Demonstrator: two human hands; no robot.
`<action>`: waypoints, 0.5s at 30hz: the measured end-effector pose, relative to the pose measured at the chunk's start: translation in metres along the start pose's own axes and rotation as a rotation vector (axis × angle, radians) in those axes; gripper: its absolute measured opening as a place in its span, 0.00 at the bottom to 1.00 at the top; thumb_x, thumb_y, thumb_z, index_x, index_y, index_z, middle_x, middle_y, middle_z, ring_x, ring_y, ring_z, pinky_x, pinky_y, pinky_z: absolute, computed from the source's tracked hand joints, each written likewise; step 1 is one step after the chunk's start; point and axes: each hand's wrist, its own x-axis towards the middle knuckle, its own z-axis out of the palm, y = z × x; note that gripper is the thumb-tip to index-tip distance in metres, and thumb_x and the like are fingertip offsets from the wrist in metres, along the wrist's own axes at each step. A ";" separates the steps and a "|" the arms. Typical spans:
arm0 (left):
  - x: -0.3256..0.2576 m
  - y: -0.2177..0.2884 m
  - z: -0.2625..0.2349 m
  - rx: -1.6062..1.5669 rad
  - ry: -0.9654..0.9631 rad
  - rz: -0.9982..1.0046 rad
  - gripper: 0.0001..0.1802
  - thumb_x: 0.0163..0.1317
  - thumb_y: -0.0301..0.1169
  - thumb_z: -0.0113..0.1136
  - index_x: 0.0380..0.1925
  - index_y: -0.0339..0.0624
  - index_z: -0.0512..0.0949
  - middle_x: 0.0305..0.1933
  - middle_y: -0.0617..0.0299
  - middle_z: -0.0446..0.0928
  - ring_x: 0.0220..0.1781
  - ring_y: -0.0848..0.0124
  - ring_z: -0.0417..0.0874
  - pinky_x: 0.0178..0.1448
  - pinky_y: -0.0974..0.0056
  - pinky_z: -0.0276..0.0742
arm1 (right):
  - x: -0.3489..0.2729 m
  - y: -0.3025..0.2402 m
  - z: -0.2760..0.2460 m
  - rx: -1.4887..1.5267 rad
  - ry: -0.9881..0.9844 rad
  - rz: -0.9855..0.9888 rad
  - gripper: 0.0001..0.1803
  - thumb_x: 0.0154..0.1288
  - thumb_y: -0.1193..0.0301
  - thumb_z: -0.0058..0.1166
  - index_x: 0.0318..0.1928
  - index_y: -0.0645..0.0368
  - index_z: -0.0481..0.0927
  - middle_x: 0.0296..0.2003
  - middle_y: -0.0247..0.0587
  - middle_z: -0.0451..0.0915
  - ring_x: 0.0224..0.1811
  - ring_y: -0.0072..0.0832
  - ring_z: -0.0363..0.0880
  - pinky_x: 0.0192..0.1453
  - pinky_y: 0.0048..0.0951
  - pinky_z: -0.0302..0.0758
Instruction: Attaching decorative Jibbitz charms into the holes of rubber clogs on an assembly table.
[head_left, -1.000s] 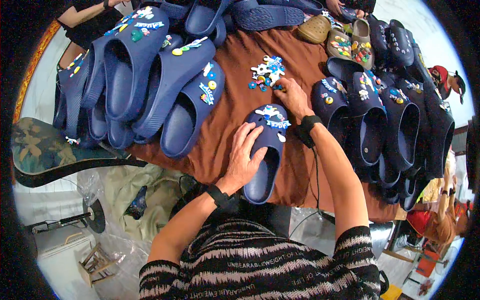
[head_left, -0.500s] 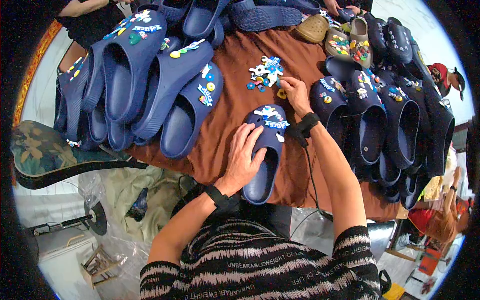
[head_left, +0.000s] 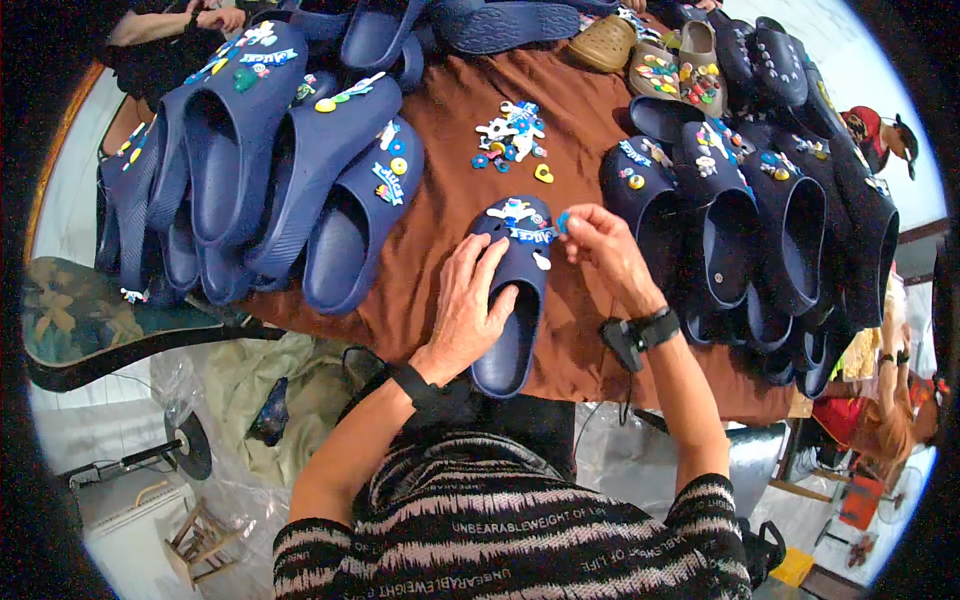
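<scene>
Fingers of your right hand (head_left: pixel 612 258) pinch a small blue charm (head_left: pixel 563 222) just right of the navy clog (head_left: pixel 520 268), near its decorated toe. Your left hand (head_left: pixel 460 305) lies on that clog, fingers extended over its upper (thumb at the opening). Beyond the clog sits a charm pile (head_left: pixel 512 138); similar shoes (head_left: pixel 338 245) flank it.

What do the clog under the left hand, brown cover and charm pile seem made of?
Navy clog: probably moulded foam or rubber, satin; smooth, no visible seams. Brown cover: likely fabric, slight sheen, soft creases. Charms: perhaps plastic or rubber, bright flat colours; finish unclear.
</scene>
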 end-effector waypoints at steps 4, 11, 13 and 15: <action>0.013 0.013 -0.009 0.086 -0.061 0.110 0.37 0.54 0.33 0.70 0.66 0.42 0.70 0.69 0.46 0.64 0.72 0.46 0.64 0.75 0.45 0.58 | -0.013 0.017 -0.001 0.021 0.003 0.026 0.09 0.71 0.69 0.60 0.46 0.62 0.80 0.34 0.33 0.82 0.31 0.17 0.76 0.38 0.19 0.74; 0.028 0.018 -0.004 0.137 -0.156 0.116 0.34 0.52 0.29 0.64 0.63 0.42 0.73 0.67 0.47 0.67 0.68 0.48 0.67 0.72 0.46 0.63 | -0.012 0.027 0.008 -0.053 0.007 0.023 0.10 0.71 0.68 0.61 0.45 0.61 0.81 0.32 0.29 0.81 0.31 0.15 0.75 0.37 0.19 0.73; 0.027 0.011 0.000 0.135 -0.128 0.137 0.30 0.51 0.25 0.62 0.59 0.42 0.77 0.64 0.48 0.70 0.67 0.49 0.69 0.71 0.47 0.64 | -0.014 0.026 0.013 0.017 0.019 0.036 0.10 0.71 0.67 0.62 0.43 0.61 0.80 0.31 0.29 0.80 0.30 0.16 0.75 0.37 0.20 0.73; 0.025 0.008 0.004 0.113 -0.104 0.131 0.28 0.51 0.23 0.61 0.57 0.42 0.78 0.63 0.49 0.71 0.67 0.49 0.69 0.72 0.48 0.64 | -0.011 0.029 0.010 0.009 0.018 0.043 0.09 0.70 0.67 0.62 0.42 0.60 0.80 0.30 0.29 0.80 0.30 0.17 0.75 0.36 0.20 0.73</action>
